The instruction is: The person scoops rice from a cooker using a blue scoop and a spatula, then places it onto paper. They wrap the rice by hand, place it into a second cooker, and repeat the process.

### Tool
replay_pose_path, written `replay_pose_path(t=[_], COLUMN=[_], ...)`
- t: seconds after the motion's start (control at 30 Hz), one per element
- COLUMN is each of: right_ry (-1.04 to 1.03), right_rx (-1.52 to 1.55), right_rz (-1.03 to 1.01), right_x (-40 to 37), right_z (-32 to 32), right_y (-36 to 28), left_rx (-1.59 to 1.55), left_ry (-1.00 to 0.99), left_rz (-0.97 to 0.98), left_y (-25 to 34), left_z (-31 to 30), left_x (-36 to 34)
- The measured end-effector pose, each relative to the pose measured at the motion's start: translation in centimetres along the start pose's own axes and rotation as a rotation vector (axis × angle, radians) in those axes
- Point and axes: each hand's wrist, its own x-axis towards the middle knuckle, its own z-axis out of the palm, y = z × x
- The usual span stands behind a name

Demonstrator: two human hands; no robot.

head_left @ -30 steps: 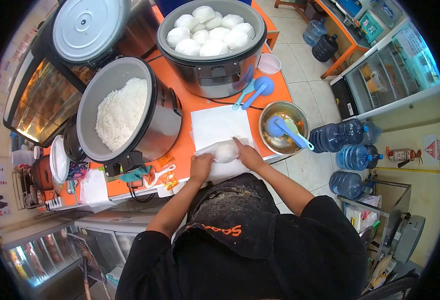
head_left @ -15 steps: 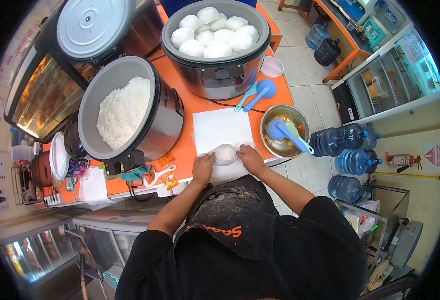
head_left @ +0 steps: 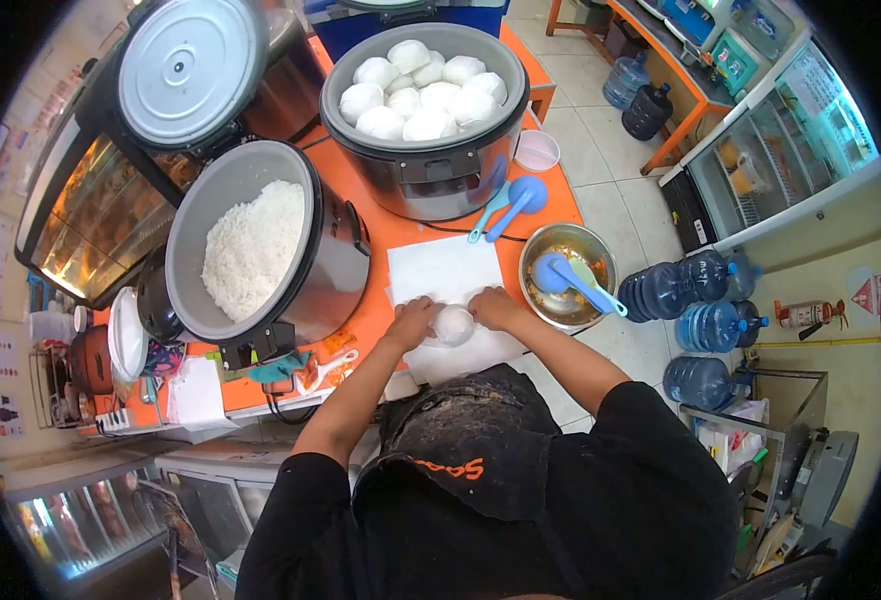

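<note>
Head camera view, looking down: a person in black sleeves stands at an orange table, with a stack of white paper in front of them; the places below are told from that stack. On its near edge sits a rounded, white, paper-covered bundle, between the person's two bare hands.

The left hand is at the bundle's left side and the right hand at its upper right, well apart from each other, with fingers bent inward at the wrapping. Whether the fingertips pinch the paper or only press on it, I cannot tell.

To the left of the paper stack stands a tilted metal cooker, its grey pot heaped with white rice. Beyond the stack is a second cooker, filled with rounded white bundles like the one between the hands. Between that cooker and the stack's far right corner lie a blue scoop and a teal scoop, near a pale pink cup.

Just right of the stack is a steel bowl with orange-brown bits inside and another blue scoop resting in it. Farther right, large water bottles lie on the tiled floor.
</note>
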Motion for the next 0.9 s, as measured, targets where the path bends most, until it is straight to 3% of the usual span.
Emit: replay_pose_path(t=[0.1,0.3,0.4,0.53,0.57,0.67,0.7,0.8,0.9], right_ry=[0.078,0.491,0.583,0.537,0.461,0.557,0.391,0.265,0.212], right_rx=[0.183,0.080,0.403,0.616,0.666,0.652,0.738,0.986,1.199], right_rz=[0.095,0.059,0.005,-0.090,-0.013,0.044,0.077,0.185,0.130], right_x=[-0.6,-3.2,-3.1,-3.5,-3.8,-3.5,-3.6,-3.5,-3.5], right_z=[-0.7,0.8,4.2,4.1,3.8,4.4,3.1,2.2,-0.1], right_y=[-0.3,-2.3,-2.6,-3.7,-4.1,-5.5,-5.6,-6.5,-7.4], left_rx=[-0.049,-0.160,-0.185,-0.303,-0.340,-0.436,-0.464,-0.525,-0.588], left_ry=[-0.017,0.097,0.099,0.118,0.136,0.167,0.174,0.185,0.127], left_rz=[-0.001,0.105,0.017,-0.015,0.010,0.057,0.066,0.099,0.082], left_y=[0.6,0.5,0.8,1.0,0.8,0.9,1.0,1.0,0.6], left_z=[-0.6,0.1,0.7,0.9,1.1,0.8,0.5,-1.1,-2.7], left_x=[-0.1,-1.3,-2.0,-2.8,-3.0,-3.4,-3.7,-4.3,-4.4])
